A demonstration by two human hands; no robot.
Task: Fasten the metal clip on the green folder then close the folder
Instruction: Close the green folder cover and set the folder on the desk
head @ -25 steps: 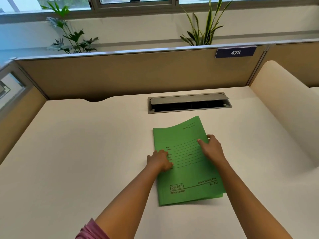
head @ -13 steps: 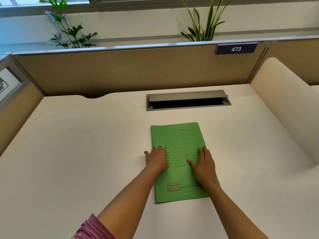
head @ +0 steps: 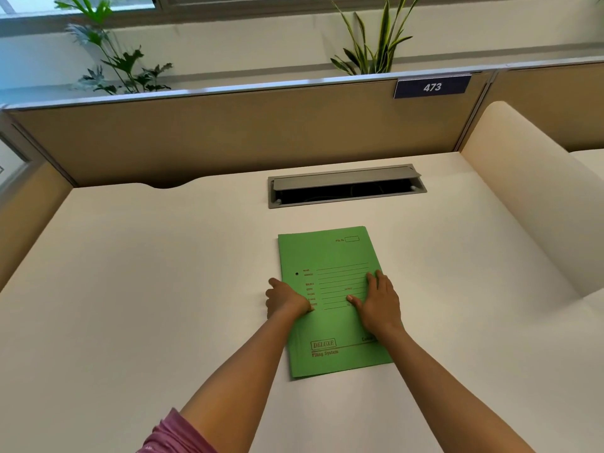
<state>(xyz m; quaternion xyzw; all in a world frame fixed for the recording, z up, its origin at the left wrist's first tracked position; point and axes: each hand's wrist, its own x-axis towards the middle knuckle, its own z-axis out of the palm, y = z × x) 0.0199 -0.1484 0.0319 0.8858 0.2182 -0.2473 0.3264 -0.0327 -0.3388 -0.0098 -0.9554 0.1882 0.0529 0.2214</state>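
Green folder (head: 330, 308) closed flat on the counter (head: 163, 289), your left hand (head: 285, 299) curled at its spine edge, your right hand (head: 379, 302) spread flat on its cover.

Folder (head: 330, 256) cover now flat, shut.

Left hand (head: 285, 299) curled — right hand (head: 379, 300) flat
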